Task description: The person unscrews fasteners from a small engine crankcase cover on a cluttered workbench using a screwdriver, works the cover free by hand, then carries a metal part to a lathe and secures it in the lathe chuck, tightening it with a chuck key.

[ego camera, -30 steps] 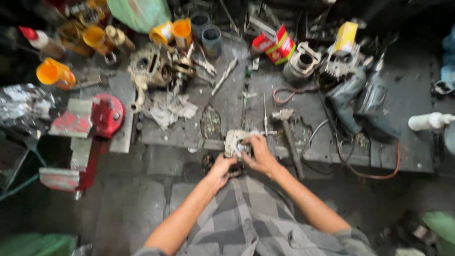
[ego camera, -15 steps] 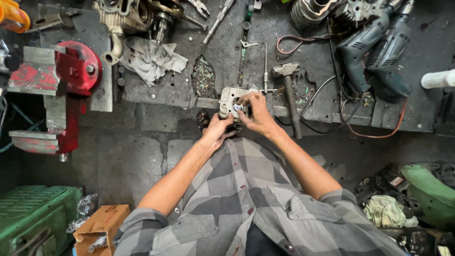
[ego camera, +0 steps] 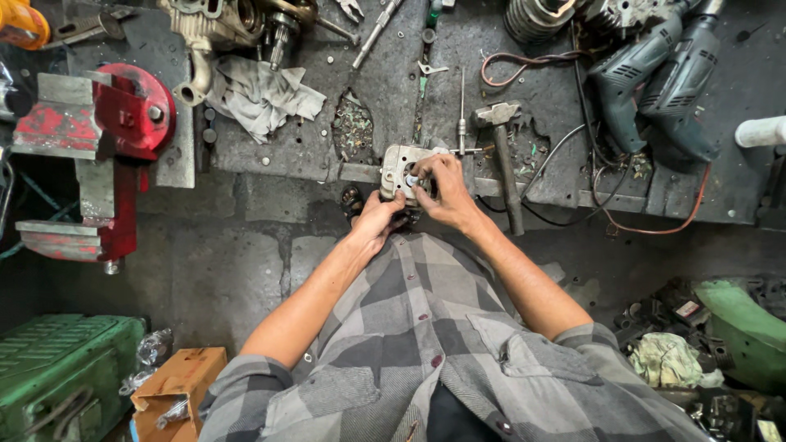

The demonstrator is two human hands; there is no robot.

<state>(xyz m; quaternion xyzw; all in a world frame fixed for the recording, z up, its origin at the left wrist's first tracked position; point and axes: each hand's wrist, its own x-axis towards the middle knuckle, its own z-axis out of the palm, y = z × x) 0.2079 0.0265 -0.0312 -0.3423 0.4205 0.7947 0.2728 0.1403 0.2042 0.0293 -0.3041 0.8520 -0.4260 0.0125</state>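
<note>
- Two hands meet at the near edge of the table. Against half a second ago the camera has come closer, while the grip looks unchanged, so we judge that we are mid-way through a fine fitting job, not between steps.
- Far left, a red bench vise hangs off the table corner, with a green metal box and an orange carton on the floor below.
- Next comes a grey rag lying against a pale engine casing.
- Our left hand is curled under the metal engine part, gripping its lower edge to steady it.
- That part sits at the table's front lip, partly overhanging, just left of the hammer.
- Our right hand is pinched narrow over the part's round opening, fingertips closed on a small pale piece there; we cannot tell what it is.
- Just beside it lie a thin screwdriver and a hammer, its handle pointing toward us.
- Farther right, two blue-green power drills rest side by side, with a red cable looping along the edge.
- Underneath, the table top is dark, oily metal strewn with washers and chips; the floor is cracked concrete, with a green casing and rags at far right.
</note>
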